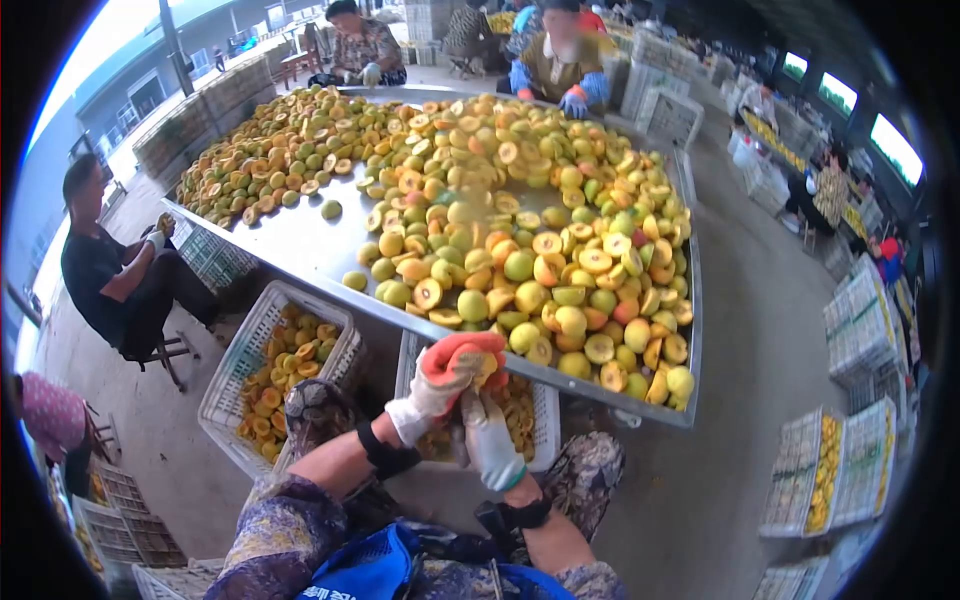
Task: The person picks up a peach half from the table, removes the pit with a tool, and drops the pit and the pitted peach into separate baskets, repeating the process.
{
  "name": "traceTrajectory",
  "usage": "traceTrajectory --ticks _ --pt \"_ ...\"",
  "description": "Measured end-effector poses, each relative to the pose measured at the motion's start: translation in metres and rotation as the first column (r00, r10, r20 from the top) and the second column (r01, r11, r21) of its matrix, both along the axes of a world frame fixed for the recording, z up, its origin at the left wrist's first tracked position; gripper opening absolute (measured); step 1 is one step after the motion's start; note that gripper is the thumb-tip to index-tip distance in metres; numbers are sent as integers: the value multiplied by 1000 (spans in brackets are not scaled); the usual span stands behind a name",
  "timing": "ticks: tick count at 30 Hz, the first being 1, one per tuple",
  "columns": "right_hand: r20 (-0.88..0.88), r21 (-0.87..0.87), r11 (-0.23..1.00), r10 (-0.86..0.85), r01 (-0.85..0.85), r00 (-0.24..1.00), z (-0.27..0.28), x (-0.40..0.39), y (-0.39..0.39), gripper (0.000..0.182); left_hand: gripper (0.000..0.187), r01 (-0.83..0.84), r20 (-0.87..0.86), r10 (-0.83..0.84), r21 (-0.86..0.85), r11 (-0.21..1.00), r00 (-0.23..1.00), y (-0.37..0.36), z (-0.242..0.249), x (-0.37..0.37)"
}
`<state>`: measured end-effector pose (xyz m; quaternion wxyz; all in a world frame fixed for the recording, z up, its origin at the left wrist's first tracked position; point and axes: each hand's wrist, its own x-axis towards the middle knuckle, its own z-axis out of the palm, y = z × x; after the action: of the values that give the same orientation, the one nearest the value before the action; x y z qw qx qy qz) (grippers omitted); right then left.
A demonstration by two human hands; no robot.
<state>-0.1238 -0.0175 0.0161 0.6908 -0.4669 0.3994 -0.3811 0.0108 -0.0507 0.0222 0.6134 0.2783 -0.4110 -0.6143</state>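
My left hand (447, 382), in a white work glove with an orange-red coating, is closed around a yellow peach piece (493, 378), of which only a part shows between the fingers. Just below and touching it is my right hand (488, 432), in a white glove with a green cuff. Its fingers are closed near the peach; whatever they grip is hidden. Both hands are above a white plastic crate (546, 428) holding cut peach pieces, in front of the near edge of a metal table (300, 240) heaped with halved peaches (560, 270).
Another white crate (222, 400) of peach halves stands to the left. A seated person (110, 265) works at the left, and two people (365, 45) (562, 60) are at the table's far side. Stacked crates (800, 470) line the right.
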Motion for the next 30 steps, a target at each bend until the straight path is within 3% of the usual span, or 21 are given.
traceTrajectory --ticks 1,2,3,4,6,7,11,16,17,20,21,24,25,27,30 --pt "-37 -210 971 -123 112 992 -24 8 -2 39 62 102 59 -105 50 994 993 -5 -3 10" --pt "-58 -269 955 -150 129 987 -28 12 5 36 64 187 157 -211 153 970 965 -8 6 23" --pt "-79 -326 934 -181 146 980 -32 16 11 34 63 304 146 -324 147 941 935 -11 23 33" --pt "-93 -257 962 -116 88 989 -24 14 7 33 55 273 203 -309 188 944 929 -12 30 38" --pt "-112 -277 957 -126 91 986 -36 19 4 35 48 132 387 -202 200 971 899 -11 38 30" --pt "-179 -261 964 -95 46 979 -24 16 4 36 46 75 326 -157 250 965 932 -3 41 23" --pt "31 23 995 96 -96 995 1 5 8 42 43 -3 158 -38 257 967 987 8 22 16" --pt "94 201 970 123 -140 988 7 2 11 42 45 -58 45 49 238 969 998 13 7 3" --pt "92 166 976 127 -141 988 2 1 9 39 48 -89 56 78 249 964 995 13 8 -1" --pt "-187 -335 939 -145 75 972 -32 16 11 35 50 -132 29 129 229 964 991 11 2 -7" --pt "-298 -202 979 -73 12 952 -19 12 9 33 49 -132 -15 139 236 963 990 12 2 -8" --pt "-360 -188 982 -46 -24 932 -25 11 5 34 53 -125 43 120 127 984 992 12 -5 -8" --pt "-285 -190 982 -35 -20 958 -30 12 5 35 48 -99 19 97 227 969 995 11 2 -5" --pt "-136 -200 980 -16 -12 991 -36 12 3 37 47 -41 64 25 263 964 998 9 8 3" --pt "-53 62 989 135 -132 989 -22 2 0 38 44 51 193 -107 275 960 975 2 21 13"
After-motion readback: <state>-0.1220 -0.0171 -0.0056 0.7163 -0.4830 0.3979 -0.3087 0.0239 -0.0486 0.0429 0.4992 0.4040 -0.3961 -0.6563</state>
